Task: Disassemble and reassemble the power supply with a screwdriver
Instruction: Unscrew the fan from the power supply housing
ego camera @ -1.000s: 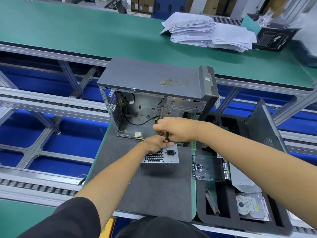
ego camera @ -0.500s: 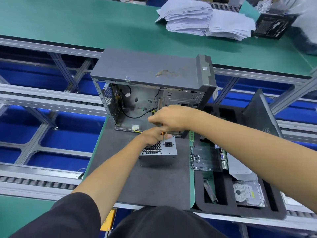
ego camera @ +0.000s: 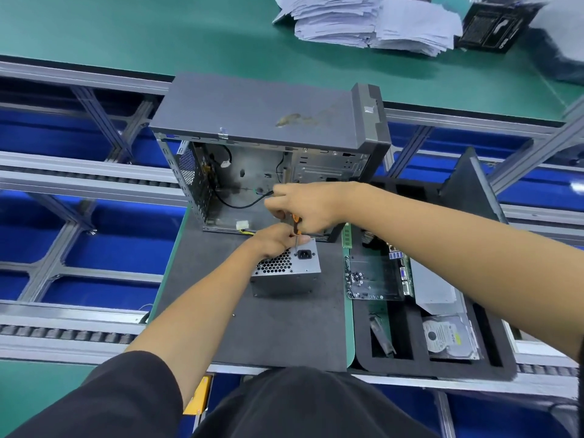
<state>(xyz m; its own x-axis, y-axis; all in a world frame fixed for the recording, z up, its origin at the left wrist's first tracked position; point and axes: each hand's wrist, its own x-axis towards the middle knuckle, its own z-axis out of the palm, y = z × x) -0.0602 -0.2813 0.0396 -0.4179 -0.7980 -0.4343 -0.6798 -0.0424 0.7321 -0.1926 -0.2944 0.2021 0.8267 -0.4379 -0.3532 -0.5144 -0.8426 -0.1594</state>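
A silver power supply (ego camera: 286,273) with a honeycomb vent and a black socket stands on the dark grey mat (ego camera: 268,330). My right hand (ego camera: 308,207) grips an orange-and-black screwdriver (ego camera: 296,224) held upright, its tip on the supply's top face beside the socket. My left hand (ego camera: 278,240) holds the top rear edge of the supply, fingers curled next to the screwdriver shaft. Right behind them stands the open grey computer case (ego camera: 262,121), its inside showing a black cable and a white connector.
A black foam tray (ego camera: 442,358) to the right holds a motherboard (ego camera: 376,276) with loose screws, a hard drive (ego camera: 448,338) and a metal panel. A stack of papers (ego camera: 369,23) lies on the far green bench. Blue conveyor frames run on the left.
The view has drifted down and forward, so the case and supply sit lower in the picture. Both hands stay at the supply's top with the screwdriver upright; no part has come off.
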